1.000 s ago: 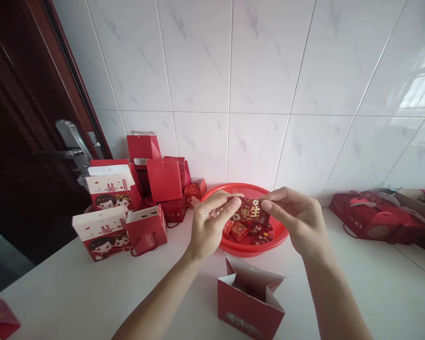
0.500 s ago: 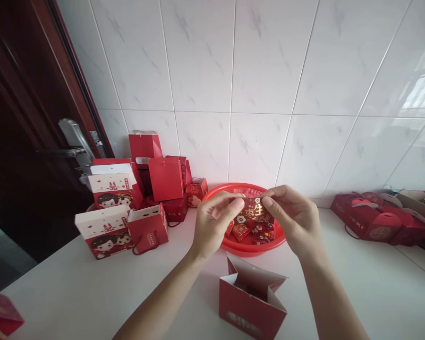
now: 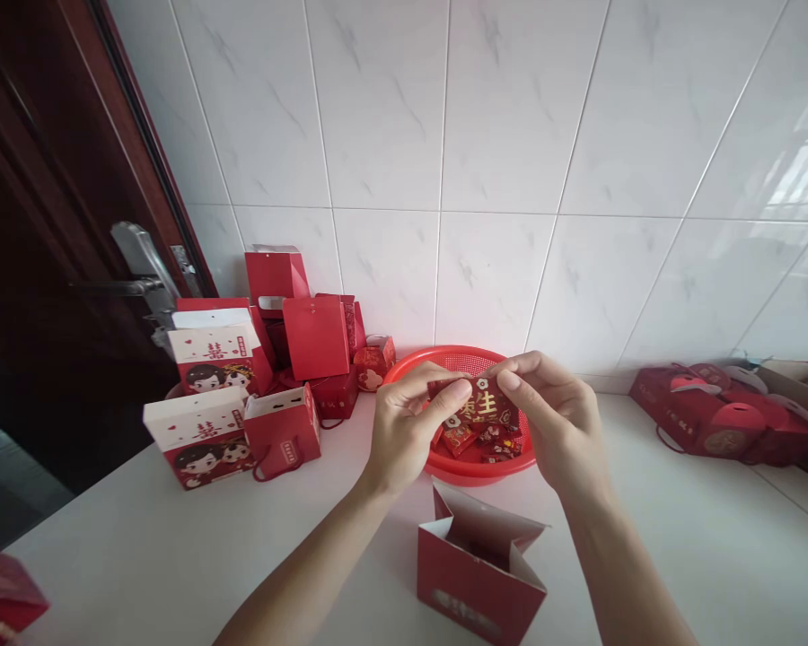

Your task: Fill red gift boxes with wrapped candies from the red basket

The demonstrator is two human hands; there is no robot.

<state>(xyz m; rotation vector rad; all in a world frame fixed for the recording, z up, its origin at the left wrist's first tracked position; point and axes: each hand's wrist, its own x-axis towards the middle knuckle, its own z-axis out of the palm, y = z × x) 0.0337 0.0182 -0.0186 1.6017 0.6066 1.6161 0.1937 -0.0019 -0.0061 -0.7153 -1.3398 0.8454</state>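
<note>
Between my two hands is a small dark red packet [image 3: 488, 408] with gold characters and white flowers, held up over a basket. My left hand [image 3: 408, 422] pinches its left top edge between thumb and fingers. On the other side, my right hand [image 3: 558, 417] grips the top edge the same way. Below lies the red plastic basket [image 3: 471, 474], with several small red wrapped packets [image 3: 458, 440] inside. In front of the basket, nearer to me, stands a red gift box [image 3: 478, 583] with its top flaps spread apart.
Several red and white gift boxes [image 3: 202, 440] are grouped at the left by the wall. More red boxes [image 3: 720, 417] lie at the right. A dark red object [image 3: 4, 597] is at the lower left. A brown door [image 3: 47, 224] with a metal handle [image 3: 141, 265] borders the white table.
My hands have drawn slightly closer together, the left thumb sliding a little right. The packet is still held and looks a bit folded or bunched. The boxes and basket have stayed put.
</note>
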